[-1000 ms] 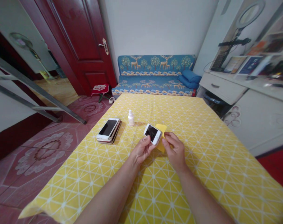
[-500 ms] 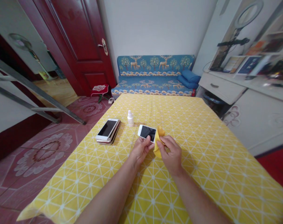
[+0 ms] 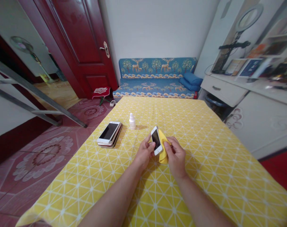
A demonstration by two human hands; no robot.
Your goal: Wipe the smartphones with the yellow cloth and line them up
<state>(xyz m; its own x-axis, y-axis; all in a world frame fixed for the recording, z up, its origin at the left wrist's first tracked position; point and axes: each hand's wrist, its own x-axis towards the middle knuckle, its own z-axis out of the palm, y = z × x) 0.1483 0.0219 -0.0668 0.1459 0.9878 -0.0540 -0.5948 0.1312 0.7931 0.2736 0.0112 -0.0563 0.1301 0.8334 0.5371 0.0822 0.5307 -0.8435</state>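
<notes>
A small white smartphone (image 3: pixel 156 141) with a dark screen is tilted above the table, its long side pointing away from me. My left hand (image 3: pixel 145 150) is closed on its left edge, the thumb lying over the screen's border. A yellow cloth (image 3: pixel 164 151) hangs against the phone's right edge, pinched in my right hand (image 3: pixel 176 155). To the left lies a stack of phones (image 3: pixel 109 134), the top one white with a black screen. Between the stack and my hands stands an upright white bottle (image 3: pixel 132 121).
A yellow patterned tablecloth (image 3: pixel 91 186) covers the table. Beyond its far edge is a blue sofa (image 3: pixel 155 84). A white cabinet (image 3: pixel 261 116) stands on the right, a metal ladder-like frame (image 3: pixel 46 101) on the left, and a red stool (image 3: pixel 101 92) near the door.
The phone has turned from lying sideways to pointing away from me and is tilted up. The cloth has moved from around its right end to along its right long edge.
</notes>
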